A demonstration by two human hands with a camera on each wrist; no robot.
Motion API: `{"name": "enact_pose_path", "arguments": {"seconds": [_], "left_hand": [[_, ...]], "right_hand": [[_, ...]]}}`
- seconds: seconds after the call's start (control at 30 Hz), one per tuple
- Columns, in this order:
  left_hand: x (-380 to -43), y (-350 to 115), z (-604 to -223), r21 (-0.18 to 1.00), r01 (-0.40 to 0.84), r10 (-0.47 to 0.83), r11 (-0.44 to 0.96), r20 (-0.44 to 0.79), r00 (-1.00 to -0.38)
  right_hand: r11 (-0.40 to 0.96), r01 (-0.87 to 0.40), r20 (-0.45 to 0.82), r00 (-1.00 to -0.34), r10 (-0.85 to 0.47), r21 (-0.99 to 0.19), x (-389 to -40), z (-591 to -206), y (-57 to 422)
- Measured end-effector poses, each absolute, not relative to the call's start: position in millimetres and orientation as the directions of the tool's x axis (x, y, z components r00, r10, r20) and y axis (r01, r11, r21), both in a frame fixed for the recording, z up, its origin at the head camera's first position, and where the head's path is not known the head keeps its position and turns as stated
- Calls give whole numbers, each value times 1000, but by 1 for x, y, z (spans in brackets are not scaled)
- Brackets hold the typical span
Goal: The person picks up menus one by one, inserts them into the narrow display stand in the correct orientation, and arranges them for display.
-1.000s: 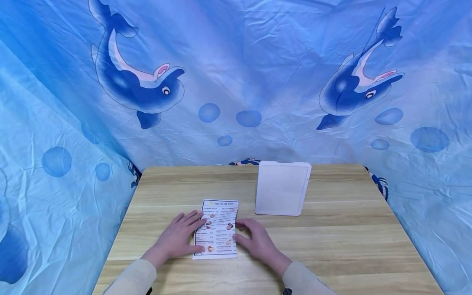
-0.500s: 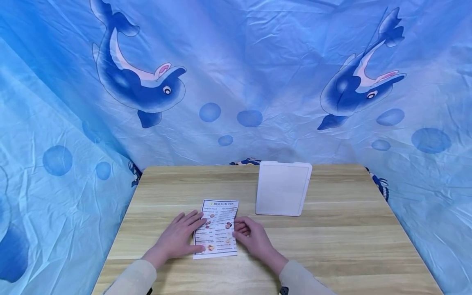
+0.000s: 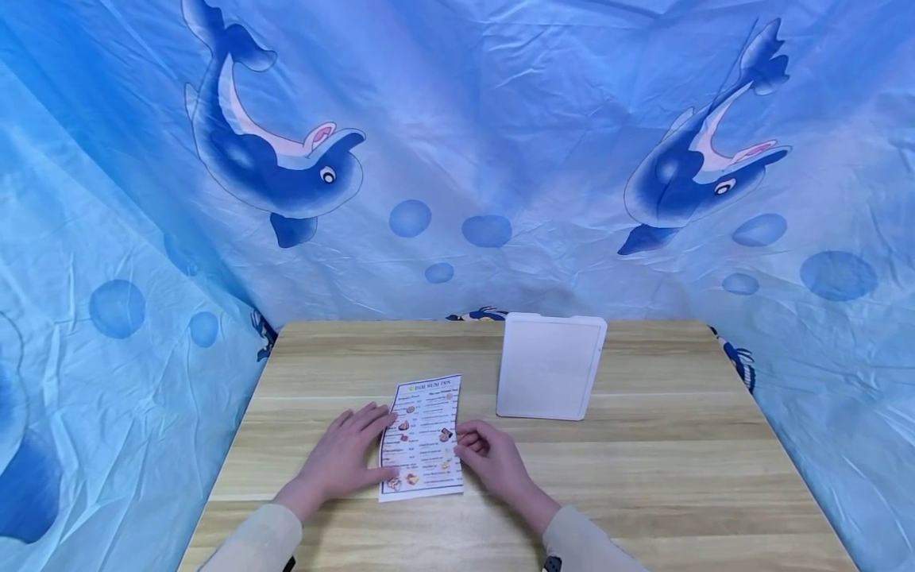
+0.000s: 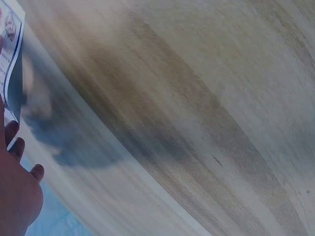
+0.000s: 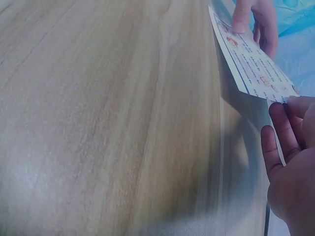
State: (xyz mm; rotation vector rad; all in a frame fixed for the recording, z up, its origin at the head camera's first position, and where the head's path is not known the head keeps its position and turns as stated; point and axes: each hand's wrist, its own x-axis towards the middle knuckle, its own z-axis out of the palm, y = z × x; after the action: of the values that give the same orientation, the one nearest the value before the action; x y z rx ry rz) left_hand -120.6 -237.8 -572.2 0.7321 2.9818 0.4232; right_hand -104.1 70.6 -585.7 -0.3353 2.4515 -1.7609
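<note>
A paper menu [image 3: 425,438] headed "DIM SUM INN" is held above the wooden table, tilted, with its grey underside and a shadow showing in the wrist views. My left hand [image 3: 345,453] holds its left edge; in the right wrist view the thumb [image 5: 240,23] lies on the printed face and other fingers are partly hidden by the sheet. My right hand [image 3: 496,461] pinches the right edge between thumb and forefinger, the remaining fingers loosely bent below, as the right wrist view shows. A white rectangular board [image 3: 550,367] stands behind and right of the menu, touched by neither hand.
The light wooden table [image 3: 658,469] spreads out on both sides of the hands. Blue curtains [image 3: 550,143] printed with dolphins and bubbles hang behind it and along its left and right sides.
The menu's top edge has risen and tilted, its right corner higher than before. My right fingers have shifted slightly along the right edge. My left hand has barely moved, and the white board stays put.
</note>
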Motion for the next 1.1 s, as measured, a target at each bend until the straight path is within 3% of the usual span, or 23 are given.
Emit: {"name": "enact_pose_path", "arguments": {"seconds": [0.17, 0.5, 1.1], "left_hand": [[-122, -238, -572, 366, 352, 362, 861, 44, -931], [-125, -234, -561, 600, 110, 191, 793, -74, -979], [-140, -223, -547, 826, -130, 190, 549, -275, -942]], "right_hand": [[292, -102, 36, -974, -222, -951, -105, -584, 75], [240, -68, 18, -978, -206, -968, -109, -574, 84], [282, -133, 63, -968, -242, -950, -113, -546, 102]]}}
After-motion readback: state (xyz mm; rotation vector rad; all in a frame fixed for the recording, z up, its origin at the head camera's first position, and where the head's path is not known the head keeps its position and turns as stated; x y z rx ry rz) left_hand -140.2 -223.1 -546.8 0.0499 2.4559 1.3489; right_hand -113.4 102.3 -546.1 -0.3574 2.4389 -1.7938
